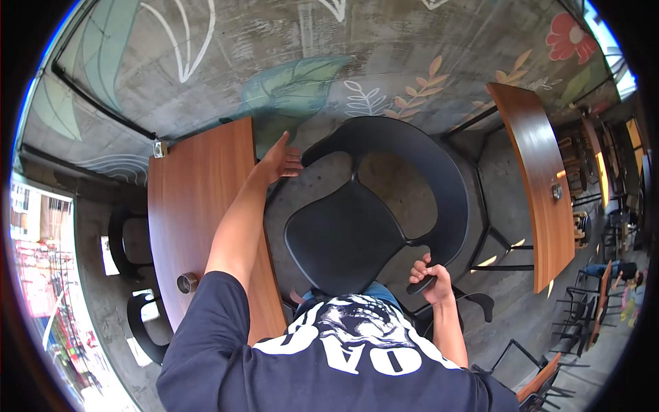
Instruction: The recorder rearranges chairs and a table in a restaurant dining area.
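The right hand has its fingers curled around the near right arm end of a black chair, grasping it. The left hand is spread, fingers extended and thumb raised, gripping nothing; it is just beside the far left arm end of the same chair, and whether the fingertips touch it I cannot tell. The black chair stands directly in front of the person, its seat toward them and its curved back sweeping around the far and right sides.

To the left is a wooden table, with the left forearm reaching over its right part. A small round cup sits on its near part, and a small holder is at its far left corner. Beyond this table's left edge are two dark chairs. On the right, apart from the black chair, stands a second table on black legs, with a small container on its top. A concrete wall painted with leaves and flowers closes the far side. Farther right, another person is near more furniture.
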